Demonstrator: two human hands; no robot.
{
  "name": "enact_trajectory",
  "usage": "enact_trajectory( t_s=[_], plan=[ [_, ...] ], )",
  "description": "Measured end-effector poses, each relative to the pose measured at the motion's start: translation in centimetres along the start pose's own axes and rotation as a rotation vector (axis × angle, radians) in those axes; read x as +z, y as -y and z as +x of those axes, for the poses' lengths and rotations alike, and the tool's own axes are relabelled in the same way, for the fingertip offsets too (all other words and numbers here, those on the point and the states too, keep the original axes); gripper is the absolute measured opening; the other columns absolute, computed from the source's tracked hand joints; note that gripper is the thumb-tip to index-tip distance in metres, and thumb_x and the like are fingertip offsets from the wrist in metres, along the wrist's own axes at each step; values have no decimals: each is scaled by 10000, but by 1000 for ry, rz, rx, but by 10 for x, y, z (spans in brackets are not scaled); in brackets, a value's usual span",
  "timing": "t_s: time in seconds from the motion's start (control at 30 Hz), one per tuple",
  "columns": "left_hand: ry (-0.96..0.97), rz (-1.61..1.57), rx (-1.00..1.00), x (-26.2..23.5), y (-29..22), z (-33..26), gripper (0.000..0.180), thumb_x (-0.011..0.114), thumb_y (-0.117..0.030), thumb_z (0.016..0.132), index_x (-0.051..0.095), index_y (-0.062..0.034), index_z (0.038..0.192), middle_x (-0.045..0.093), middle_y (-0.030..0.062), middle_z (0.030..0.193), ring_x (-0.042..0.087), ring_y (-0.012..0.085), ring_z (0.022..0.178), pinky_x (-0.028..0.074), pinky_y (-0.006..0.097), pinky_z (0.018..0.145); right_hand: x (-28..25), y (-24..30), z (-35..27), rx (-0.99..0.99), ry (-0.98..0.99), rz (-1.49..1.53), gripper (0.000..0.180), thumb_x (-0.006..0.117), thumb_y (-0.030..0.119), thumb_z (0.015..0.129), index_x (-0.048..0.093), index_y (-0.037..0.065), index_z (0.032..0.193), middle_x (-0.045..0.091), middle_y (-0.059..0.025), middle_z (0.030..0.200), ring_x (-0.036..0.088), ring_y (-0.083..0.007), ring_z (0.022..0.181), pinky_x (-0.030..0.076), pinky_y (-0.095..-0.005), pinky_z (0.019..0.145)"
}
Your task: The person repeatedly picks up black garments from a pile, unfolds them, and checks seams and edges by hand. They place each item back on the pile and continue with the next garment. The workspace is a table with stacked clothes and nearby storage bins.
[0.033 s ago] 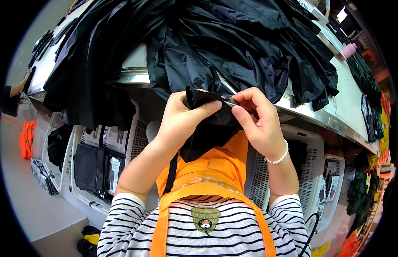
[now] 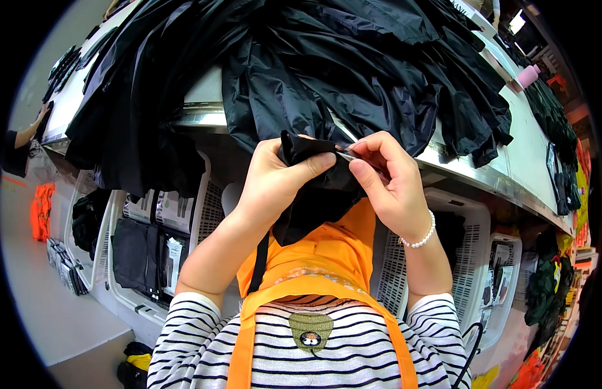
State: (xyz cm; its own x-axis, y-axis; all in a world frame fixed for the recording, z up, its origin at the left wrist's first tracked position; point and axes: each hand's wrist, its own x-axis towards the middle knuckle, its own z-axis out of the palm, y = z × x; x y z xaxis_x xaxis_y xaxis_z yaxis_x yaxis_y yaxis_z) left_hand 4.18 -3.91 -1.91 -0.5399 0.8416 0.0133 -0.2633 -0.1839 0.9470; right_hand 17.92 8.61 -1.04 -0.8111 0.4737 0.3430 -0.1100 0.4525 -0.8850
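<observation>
Both hands pinch a black fabric piece [image 2: 314, 188] at chest height, just below the surface's metal edge [image 2: 456, 170]: left hand [image 2: 278, 178] clamped round its bunched top, right hand [image 2: 385, 178] nipping what may be a zipper. A tug could snag it. Nothing differs from the earlier frame.

both hands, left [image 2: 275, 181] and right [image 2: 388, 178], pinch a black cloth piece [image 2: 314, 194].

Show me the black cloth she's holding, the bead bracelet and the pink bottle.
black cloth [image 2: 314, 201], head view, on the hanging part below the hands
bracelet [image 2: 420, 238], head view, on the white beads at the right wrist
pink bottle [image 2: 528, 75], head view, on its body
</observation>
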Motion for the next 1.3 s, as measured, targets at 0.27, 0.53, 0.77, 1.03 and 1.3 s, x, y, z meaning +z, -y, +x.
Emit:
enact_trajectory(
  t_s=[0.27,0.53,0.77,1.03,1.3],
  plan=[
    [34,-6,24,-5,1,1,119,689,-16,820,698,20,932,690,42,854,631,86,775,501,217,730,5,1,4,-15,-15,25,109,638,55,889,565,-15,929,573,-34,818,540,-67,681,443,-196,618],
    [-4,-10,44,2,-4,0,133,645,-9,851,702,10,970,692,46,900,635,97,827,502,225,794,4,-8,5,35,-97,164,104,645,78,894,608,3,956,570,30,791,468,-16,639,381,-164,573],
    [64,-29,75,-5,6,2,193,573,-3,892,632,-12,1076,649,28,939,625,104,846,501,230,812,-11,-16,0,204,35,158,111,669,65,866,656,-19,938,545,70,726,403,17,612,327,-148,544],
    [175,141,-95,-3,-5,1,279,711,-181,828,630,9,1015,644,28,864,615,82,778,506,228,759,-19,-2,4,280,102,398,122,613,60,900,667,-30,961,612,38,793,477,0,664,395,-152,605],
    [-19,-83,-135,-8,4,7,125,739,-84,801,619,-57,785,647,0,770,613,57,717,482,188,692,-8,2,-1,-209,-113,-242,250,711,-80,732,700,58,940,571,-32,948,604,-81,698,456,-185,570]
  ],
)
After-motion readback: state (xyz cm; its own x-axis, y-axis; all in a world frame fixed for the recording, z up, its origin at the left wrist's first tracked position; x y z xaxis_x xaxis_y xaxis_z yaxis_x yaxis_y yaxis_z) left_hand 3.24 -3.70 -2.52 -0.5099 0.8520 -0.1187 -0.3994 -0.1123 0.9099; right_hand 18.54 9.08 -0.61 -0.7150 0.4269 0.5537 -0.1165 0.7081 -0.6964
